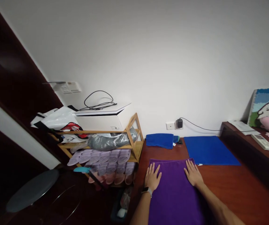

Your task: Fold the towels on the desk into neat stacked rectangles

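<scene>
A purple cloth [173, 190] lies spread on the reddish-brown wooden table [244, 190], its far edge showing more than one layer. My left hand [152, 178] rests flat on the cloth's left edge near the far corner, fingers apart, with a watch on the wrist. On the far right corner of the cloth lies my right hand [193, 174], palm down with its fingers stretched out. Behind the cloth sits a folded blue cloth [159, 141]. A flat blue cloth [210, 150] with a white tag is beyond my right hand.
A wooden rack [137, 150] with slippers, bags and a white box [99, 122] stands left of the table. A plug [179, 123] with a cable is in the wall. At the right are a remote [264, 142], a picture and a pink toy. A round stool [32, 190] stands lower left.
</scene>
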`<action>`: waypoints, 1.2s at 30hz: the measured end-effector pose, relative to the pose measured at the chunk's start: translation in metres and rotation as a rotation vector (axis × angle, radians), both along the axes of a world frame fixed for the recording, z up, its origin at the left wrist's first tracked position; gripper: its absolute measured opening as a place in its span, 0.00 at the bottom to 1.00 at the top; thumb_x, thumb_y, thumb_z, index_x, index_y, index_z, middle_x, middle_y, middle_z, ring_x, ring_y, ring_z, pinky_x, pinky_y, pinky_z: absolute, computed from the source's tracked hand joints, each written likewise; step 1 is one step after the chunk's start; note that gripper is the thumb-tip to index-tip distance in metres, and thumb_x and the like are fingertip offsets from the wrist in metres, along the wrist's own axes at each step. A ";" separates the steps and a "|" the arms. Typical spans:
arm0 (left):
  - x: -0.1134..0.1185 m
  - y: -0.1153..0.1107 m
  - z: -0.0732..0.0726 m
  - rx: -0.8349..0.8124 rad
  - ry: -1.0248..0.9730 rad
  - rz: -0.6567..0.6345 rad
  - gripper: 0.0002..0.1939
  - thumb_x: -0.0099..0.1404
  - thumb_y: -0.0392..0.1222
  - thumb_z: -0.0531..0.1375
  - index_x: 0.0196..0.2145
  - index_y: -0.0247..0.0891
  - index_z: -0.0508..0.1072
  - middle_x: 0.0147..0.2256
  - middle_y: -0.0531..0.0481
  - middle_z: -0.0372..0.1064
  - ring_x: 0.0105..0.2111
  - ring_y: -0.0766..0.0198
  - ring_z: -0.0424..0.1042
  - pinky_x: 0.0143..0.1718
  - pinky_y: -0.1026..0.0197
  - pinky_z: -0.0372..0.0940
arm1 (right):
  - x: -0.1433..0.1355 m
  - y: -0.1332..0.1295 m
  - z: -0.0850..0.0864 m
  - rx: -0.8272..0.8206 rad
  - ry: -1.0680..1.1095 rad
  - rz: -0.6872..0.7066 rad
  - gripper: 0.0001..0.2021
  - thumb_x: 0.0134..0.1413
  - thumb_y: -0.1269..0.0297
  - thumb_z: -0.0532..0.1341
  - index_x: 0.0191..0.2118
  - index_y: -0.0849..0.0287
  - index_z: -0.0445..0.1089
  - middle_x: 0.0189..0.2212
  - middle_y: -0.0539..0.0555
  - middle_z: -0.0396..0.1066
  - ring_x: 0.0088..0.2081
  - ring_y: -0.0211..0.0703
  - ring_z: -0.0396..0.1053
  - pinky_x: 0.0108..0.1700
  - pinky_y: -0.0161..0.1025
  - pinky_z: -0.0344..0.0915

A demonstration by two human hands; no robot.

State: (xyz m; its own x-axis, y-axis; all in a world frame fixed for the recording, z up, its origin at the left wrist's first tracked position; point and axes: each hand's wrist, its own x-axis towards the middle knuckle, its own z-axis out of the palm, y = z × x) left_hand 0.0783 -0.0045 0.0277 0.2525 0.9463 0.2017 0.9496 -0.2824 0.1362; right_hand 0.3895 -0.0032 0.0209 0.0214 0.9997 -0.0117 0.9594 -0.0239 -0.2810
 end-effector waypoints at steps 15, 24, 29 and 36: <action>-0.022 -0.026 -0.011 -0.044 0.009 0.193 0.34 0.71 0.63 0.54 0.70 0.53 0.61 0.73 0.46 0.52 0.72 0.39 0.51 0.70 0.34 0.50 | 0.003 0.008 -0.001 0.001 0.002 0.088 0.35 0.68 0.50 0.43 0.75 0.61 0.50 0.75 0.57 0.45 0.76 0.49 0.40 0.75 0.52 0.35; -0.026 -0.043 0.006 0.117 0.038 -0.002 0.27 0.77 0.46 0.48 0.71 0.48 0.60 0.72 0.45 0.53 0.71 0.52 0.54 0.71 0.43 0.52 | -0.066 -0.119 -0.018 0.224 0.106 -0.024 0.32 0.70 0.50 0.44 0.74 0.54 0.54 0.74 0.51 0.48 0.74 0.54 0.45 0.74 0.58 0.47; -0.019 -0.063 -0.005 -0.002 0.042 -0.068 0.28 0.77 0.51 0.50 0.71 0.54 0.58 0.73 0.48 0.51 0.72 0.50 0.53 0.69 0.39 0.55 | -0.050 -0.190 -0.061 0.223 0.167 -0.024 0.31 0.67 0.45 0.49 0.73 0.42 0.54 0.72 0.46 0.50 0.72 0.58 0.52 0.71 0.63 0.56; -0.045 -0.120 -0.005 0.100 0.008 -0.005 0.27 0.77 0.44 0.47 0.71 0.49 0.60 0.72 0.48 0.53 0.71 0.53 0.54 0.70 0.41 0.56 | -0.007 -0.210 -0.034 0.132 0.254 0.100 0.30 0.70 0.46 0.49 0.73 0.46 0.52 0.72 0.48 0.51 0.73 0.54 0.50 0.74 0.58 0.51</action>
State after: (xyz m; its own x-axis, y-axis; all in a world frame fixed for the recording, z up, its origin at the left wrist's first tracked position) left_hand 0.0333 -0.1244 0.0231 0.2595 0.9202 0.2931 0.9489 -0.2993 0.0997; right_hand 0.3828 -0.2130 -0.0133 -0.0641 0.9899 0.1261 0.8537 0.1198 -0.5068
